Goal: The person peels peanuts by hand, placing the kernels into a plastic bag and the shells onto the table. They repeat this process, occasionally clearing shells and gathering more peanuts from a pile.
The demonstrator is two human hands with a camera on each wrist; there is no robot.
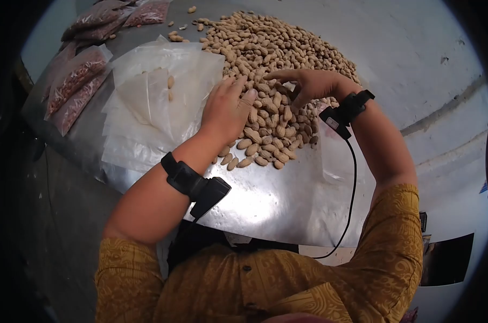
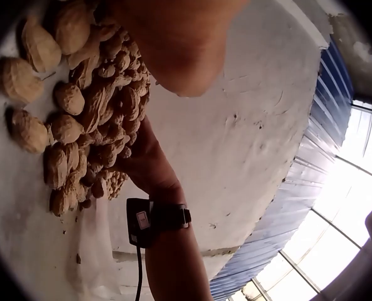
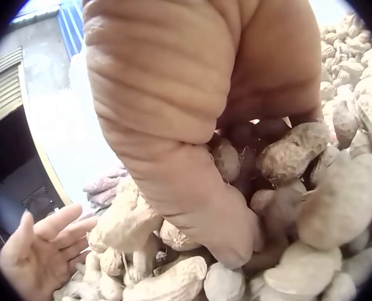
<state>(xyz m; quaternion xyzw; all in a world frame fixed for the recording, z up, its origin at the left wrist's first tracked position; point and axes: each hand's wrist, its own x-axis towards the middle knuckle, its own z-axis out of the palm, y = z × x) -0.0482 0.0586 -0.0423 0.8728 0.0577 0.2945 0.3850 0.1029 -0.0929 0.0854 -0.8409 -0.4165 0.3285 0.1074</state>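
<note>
A large heap of unshelled peanuts is spread on the metal table. My left hand rests along the heap's left edge, fingers straight, between the peanuts and the plastic bags. In the right wrist view that left hand shows its palm facing the nuts. Reaching in from the right, my right hand arches over the heap with thumb and fingers spread apart. Up close, its thumb presses down among the peanuts, and several nuts lie under the palm. The right fingertips are partly hidden by the thumb and nuts.
Flat clear plastic bags lie overlapped left of the heap, with a few peanuts on top. Filled bags of reddish kernels lie farther left, and more filled bags at the back. A cable hangs from the right wrist camera.
</note>
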